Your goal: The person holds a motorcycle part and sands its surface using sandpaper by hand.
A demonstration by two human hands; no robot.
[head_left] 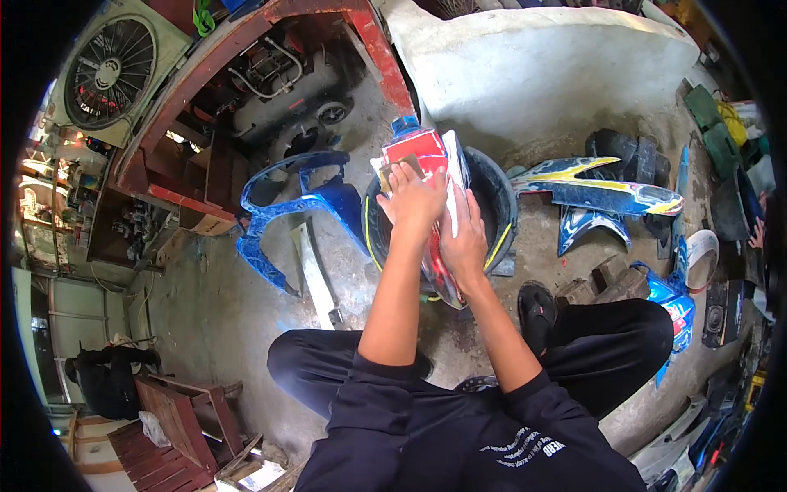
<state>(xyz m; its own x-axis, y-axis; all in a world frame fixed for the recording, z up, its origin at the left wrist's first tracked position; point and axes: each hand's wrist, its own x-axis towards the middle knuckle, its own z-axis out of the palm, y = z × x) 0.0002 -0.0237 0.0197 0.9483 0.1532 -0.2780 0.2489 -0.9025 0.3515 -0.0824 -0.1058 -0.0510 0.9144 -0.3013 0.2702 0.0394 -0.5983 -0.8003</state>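
Observation:
A red, white and blue motorcycle body panel (416, 146) lies lengthwise over a dark round tub (506, 209) in front of me. My left hand (410, 195) presses a brown piece of sandpaper (416, 158) against its upper red part, fingers flat over the sheet. Along the panel's right side rests my right hand (464, 242), with its fingers pointing away from me and gripping the edge. The panel's narrow red end points toward my legs. The tub's inside is mostly hidden by the panel and my hands.
Left of the tub lie a blue fairing frame (316, 209) and a pale strip panel (316, 275). Several painted panels (615, 197) lie to the right, near wooden blocks (611, 283). A white curved wall (541, 70) stands behind. A wooden bench (176, 422) is at lower left.

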